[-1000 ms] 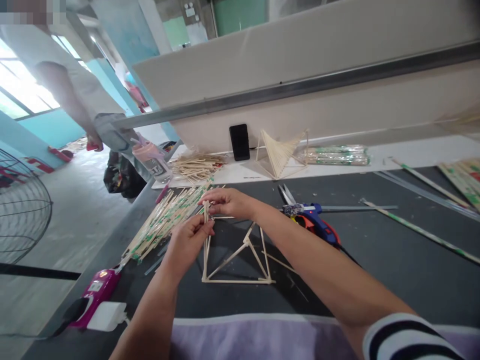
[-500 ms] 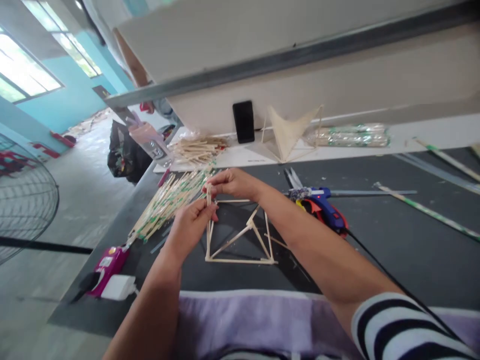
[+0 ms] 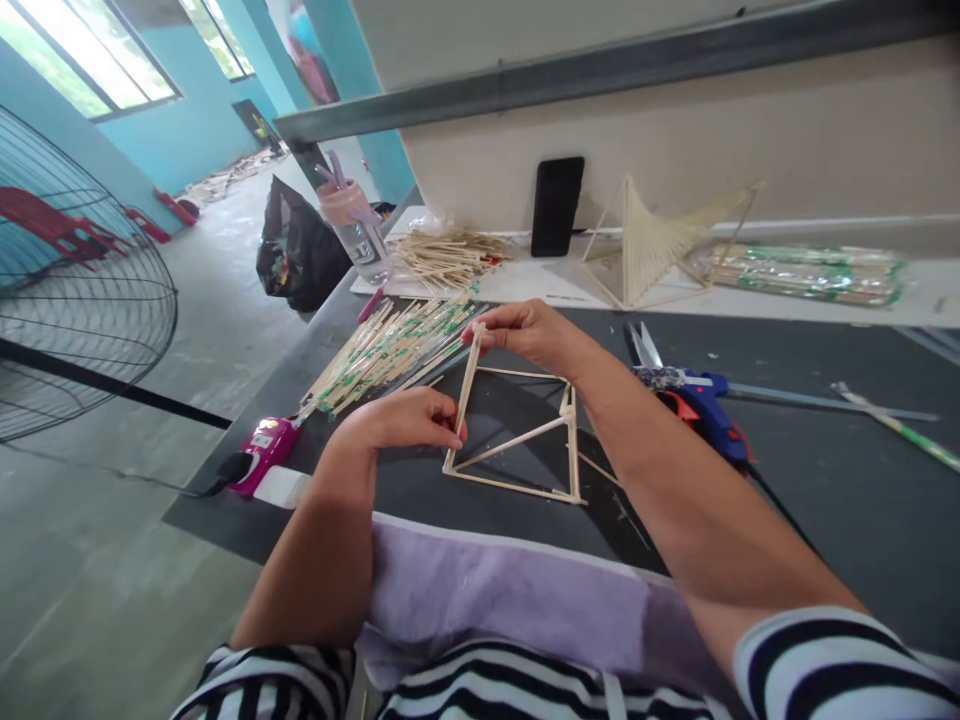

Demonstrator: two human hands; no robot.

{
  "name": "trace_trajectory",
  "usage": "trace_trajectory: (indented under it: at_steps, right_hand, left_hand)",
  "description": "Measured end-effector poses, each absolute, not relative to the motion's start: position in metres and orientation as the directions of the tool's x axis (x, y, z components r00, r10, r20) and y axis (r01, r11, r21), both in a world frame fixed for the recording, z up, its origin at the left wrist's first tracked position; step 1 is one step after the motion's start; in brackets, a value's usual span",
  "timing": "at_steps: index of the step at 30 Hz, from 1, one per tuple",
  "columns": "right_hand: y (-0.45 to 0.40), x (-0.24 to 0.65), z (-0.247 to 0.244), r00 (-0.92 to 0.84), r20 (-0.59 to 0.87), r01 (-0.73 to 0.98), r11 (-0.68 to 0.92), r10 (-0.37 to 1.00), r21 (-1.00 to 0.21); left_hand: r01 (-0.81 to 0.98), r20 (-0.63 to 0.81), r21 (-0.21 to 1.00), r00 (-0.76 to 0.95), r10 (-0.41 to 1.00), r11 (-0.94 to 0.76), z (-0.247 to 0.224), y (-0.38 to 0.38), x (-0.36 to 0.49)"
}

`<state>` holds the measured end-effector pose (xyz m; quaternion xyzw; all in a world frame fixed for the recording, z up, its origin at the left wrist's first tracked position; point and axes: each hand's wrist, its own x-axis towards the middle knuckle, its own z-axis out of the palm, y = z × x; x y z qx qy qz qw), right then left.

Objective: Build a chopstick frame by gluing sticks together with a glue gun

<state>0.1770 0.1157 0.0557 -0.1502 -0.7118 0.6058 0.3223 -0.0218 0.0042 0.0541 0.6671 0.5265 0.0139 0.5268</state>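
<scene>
A frame of thin wooden sticks (image 3: 517,487) stands on the dark table in front of me. My right hand (image 3: 521,330) pinches the frame's upper left corner, where the sticks meet. Lower on the same left side, my left hand (image 3: 427,418) has its thumb and fingers closed on the sticks. A slanting stick runs from the near left corner to a joint on the right side. To the right of my right forearm lie a blue glue gun (image 3: 712,410) and scissors (image 3: 646,345).
Wrapped stick bundles (image 3: 390,350) lie at the left, near a magenta power adapter (image 3: 266,450). Behind are a jar (image 3: 356,235), loose sticks (image 3: 450,258), a phone (image 3: 556,205), a finished-looking stick model (image 3: 660,240) and packed sticks (image 3: 810,272).
My left hand has slid down the frame's left side, away from my right hand, which keeps hold of the top corner. The frame has turned slightly, and the whole view has shifted.
</scene>
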Motion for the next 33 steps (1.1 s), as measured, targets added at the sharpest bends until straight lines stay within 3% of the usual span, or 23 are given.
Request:
trace_trajectory:
  at_steps: [10, 23, 33]
  right_hand:
    - [0.119, 0.173, 0.050, -0.756, 0.259, -0.229, 0.129, 0.601, -0.965]
    - [0.119, 0.171, 0.051, -0.763, 0.259, -0.245, 0.105, 0.592, -0.964]
    - [0.118, 0.171, 0.053, -0.759, 0.259, -0.238, 0.116, 0.597, -0.964]
  left_hand:
    - [0.675, -0.644, 0.718, 0.548, 0.534, 0.173, 0.043, 0.008, -0.028]
    - [0.792, -0.616, 0.609, 0.503, 0.606, -0.038, 0.050, 0.005, -0.021]
    - [0.796, -0.629, 0.605, 0.491, 0.603, -0.017, 0.051, 0.004, -0.018]
